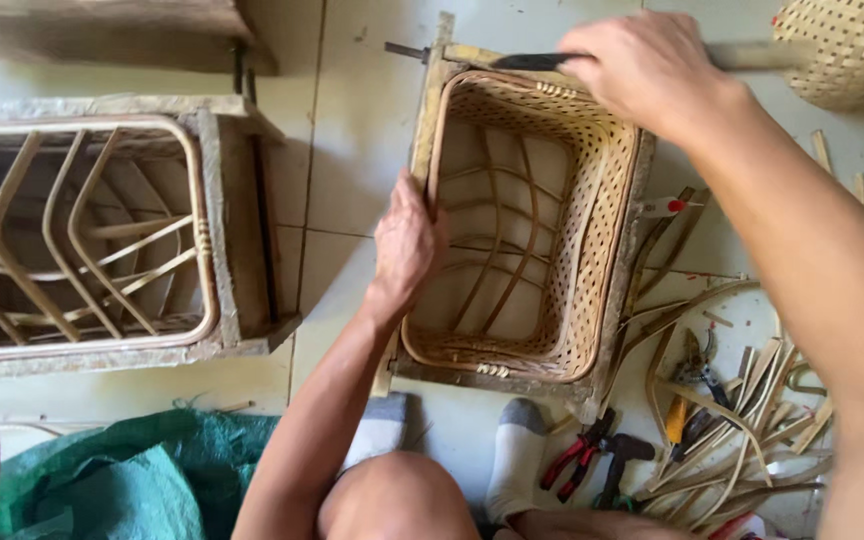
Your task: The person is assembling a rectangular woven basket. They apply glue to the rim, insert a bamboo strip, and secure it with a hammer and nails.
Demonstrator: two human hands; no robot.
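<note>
Step, as judged: working the basket (537,225) rim in its wooden frame (422,130) on the floor; next move calls for a steady brace.
Left hand (407,245): fingers curled, pressing the basket's left rim.
Right hand (647,70): closed around a dark-bladed tool (537,61) at the far rim.

Left hand (407,245) grips the woven basket (552,230) rim; right hand (647,70) clasps a long-handled tool (542,61).

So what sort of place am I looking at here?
Most likely a basket-weaving workshop, worked on a tiled floor. A half-woven basket sits in a wooden mould frame, a second frame holds bent cane ribs, and loose cane strips lie beside red-handled pliers.
</note>
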